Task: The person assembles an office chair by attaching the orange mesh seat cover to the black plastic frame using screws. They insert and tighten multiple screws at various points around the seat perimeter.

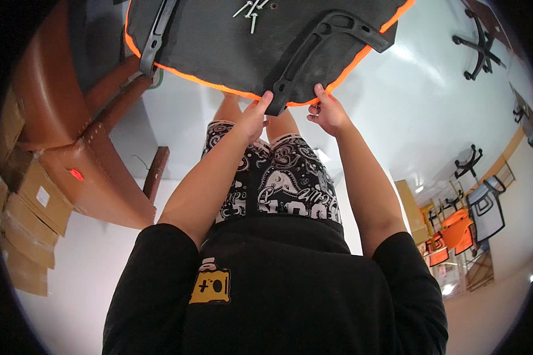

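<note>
A black chair seat (219, 56) with an orange edge is in front of me at the top of the head view, its far part cut off. My left hand (254, 120) pinches its near rim, thumb on top beside the end of a black plastic armrest (299, 59). A little to the right, my right hand (330, 114) grips the same rim, thumb above and fingers partly hidden below. A second black armrest (156, 36) lies along the seat's left side. Several silver bolts (253, 22) rest loose on the black surface.
To the left stands a brown leather sofa (89, 171), with cardboard boxes (41, 201) beside it. A black five-star chair base (482, 50) is on the pale floor at the far right. Orange chairs (455, 232) and a grey chair back (485, 207) are further right.
</note>
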{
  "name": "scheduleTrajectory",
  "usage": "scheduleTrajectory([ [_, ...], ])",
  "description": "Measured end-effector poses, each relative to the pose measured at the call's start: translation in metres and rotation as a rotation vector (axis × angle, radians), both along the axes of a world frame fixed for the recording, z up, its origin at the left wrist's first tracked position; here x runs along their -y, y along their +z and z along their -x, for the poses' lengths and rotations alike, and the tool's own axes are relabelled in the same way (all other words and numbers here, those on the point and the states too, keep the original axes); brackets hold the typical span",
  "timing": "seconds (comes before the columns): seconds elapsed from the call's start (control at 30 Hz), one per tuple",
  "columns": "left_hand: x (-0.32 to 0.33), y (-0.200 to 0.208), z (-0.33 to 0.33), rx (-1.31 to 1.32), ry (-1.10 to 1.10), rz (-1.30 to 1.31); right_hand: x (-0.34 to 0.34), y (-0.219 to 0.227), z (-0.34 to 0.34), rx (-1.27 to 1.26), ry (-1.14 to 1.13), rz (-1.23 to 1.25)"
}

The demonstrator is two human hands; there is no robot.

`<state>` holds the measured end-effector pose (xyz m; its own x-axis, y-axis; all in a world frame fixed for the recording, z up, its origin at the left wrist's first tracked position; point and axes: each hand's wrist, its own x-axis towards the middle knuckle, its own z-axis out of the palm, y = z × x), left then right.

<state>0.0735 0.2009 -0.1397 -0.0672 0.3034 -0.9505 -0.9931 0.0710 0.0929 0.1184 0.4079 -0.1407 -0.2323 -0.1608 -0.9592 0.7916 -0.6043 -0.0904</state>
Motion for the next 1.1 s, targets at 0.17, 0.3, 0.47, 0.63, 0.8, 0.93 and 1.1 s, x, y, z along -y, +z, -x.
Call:
scheduleTrajectory([
  [0.17,-0.007,0.020,0.011,-0.121,0.037,0.028,0.017,-0.001,0.001,-0.013,-0.115,-0.036],
  [0.3,-0.009,0.017,0.006,-0.184,0.078,-0.027,0.022,0.002,0.008,-0.047,-0.035,-0.125],
  [0.47,-0.009,0.017,0.000,-0.201,0.148,0.004,0.031,0.003,0.010,-0.010,-0.007,-0.208],
  [0.63,-0.006,0.013,0.000,-0.249,0.170,-0.038,0.037,0.003,0.010,-0.061,-0.037,-0.306],
  [0.8,-0.006,0.012,0.001,-0.241,0.182,-0.033,0.037,0.001,0.010,-0.125,-0.046,-0.382],
  [0.93,0.000,0.005,-0.001,-0.256,0.166,-0.051,0.034,0.005,0.010,-0.101,0.000,-0.373],
  [1.1,0.003,0.003,-0.001,-0.306,0.183,-0.045,0.037,0.022,0.018,-0.077,0.016,-0.389],
])
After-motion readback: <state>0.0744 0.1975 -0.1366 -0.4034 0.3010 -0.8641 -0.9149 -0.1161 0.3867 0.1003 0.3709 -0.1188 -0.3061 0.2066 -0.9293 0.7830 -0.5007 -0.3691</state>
